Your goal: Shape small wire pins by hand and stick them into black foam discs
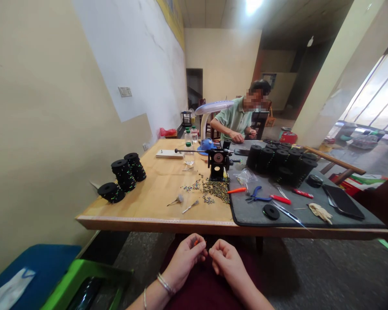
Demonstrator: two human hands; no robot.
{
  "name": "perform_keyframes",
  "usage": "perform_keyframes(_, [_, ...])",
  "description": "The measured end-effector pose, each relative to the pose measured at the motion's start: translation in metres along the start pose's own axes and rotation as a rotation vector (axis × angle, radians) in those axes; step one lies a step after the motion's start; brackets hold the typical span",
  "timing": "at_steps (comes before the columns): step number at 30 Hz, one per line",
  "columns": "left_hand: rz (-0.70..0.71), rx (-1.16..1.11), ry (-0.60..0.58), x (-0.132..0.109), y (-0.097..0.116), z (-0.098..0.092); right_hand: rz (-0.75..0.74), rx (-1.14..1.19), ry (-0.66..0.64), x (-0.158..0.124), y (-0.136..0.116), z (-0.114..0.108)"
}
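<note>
Just in front of the table's near edge, my two hands are raised close together above my lap, fingertips almost meeting. My left hand (pixel 190 257) is closed in a pinch, with a small orange piece (pixel 196 242) showing between its fingers; its kind is too small to tell. My right hand (pixel 225 259) is pinched too, thumb against forefinger, and whatever it holds is too small to make out. On the tabletop beyond lie a pile of small striped beads or pellets (pixel 216 189) and two small brush-like pieces.
A black hand-crank winder (pixel 217 163) stands mid-table beside a desk lamp (pixel 207 125). Black spools (pixel 124 174) stand left, several more (pixel 281 161) right. The grey mat (pixel 245 215) bears blue pliers (pixel 258 196), tweezers (pixel 287 213) and a phone (pixel 344 202). Another person (pixel 237 120) sits opposite.
</note>
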State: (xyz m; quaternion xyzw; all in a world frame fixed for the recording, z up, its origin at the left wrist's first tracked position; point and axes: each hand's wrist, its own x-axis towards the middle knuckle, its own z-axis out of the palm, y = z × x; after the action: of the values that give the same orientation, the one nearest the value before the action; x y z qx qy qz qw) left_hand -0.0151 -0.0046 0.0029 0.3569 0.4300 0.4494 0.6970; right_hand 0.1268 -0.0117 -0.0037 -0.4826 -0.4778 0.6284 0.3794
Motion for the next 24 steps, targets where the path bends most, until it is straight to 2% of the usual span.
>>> perform_keyframes(11, [-0.01, -0.014, -0.007, 0.001, -0.001, 0.0, 0.024, -0.007, 0.006, 0.0, -0.004, 0.001])
perform_keyframes(24, [0.136, 0.395, -0.048, -0.001, -0.001, 0.002, -0.048, 0.033, 0.054, 0.008, 0.005, -0.002])
